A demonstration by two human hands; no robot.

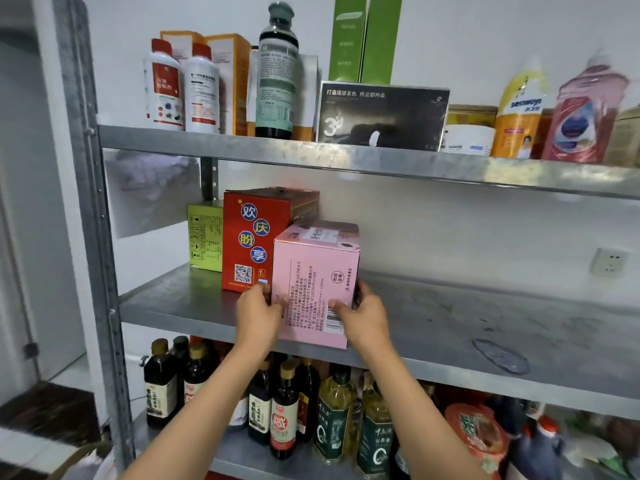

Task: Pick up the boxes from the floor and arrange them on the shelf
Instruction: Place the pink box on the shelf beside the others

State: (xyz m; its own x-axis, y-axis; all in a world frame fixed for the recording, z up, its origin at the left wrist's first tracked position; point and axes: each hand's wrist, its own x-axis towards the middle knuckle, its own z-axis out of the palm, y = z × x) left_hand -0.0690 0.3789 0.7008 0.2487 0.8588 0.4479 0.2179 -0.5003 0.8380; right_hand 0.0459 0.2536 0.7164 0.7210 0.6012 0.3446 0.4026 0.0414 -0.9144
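Observation:
A pink box (pixel 317 271) rests on the middle metal shelf (pixel 450 334), its front face at the shelf's front edge. My left hand (pixel 259 315) grips its lower left corner and my right hand (pixel 363 315) grips its lower right corner. Touching its left side stands a red box (pixel 247 237) with blue round labels. A small green box (pixel 205 235) stands left of the red one, further back.
The top shelf carries bottles, orange and green cartons and a black box (pixel 381 116). Several dark sauce and oil bottles (pixel 284 410) fill the lower shelf. A grey upright post (pixel 93 220) frames the left side. A wall socket (pixel 609 261) sits behind at right.

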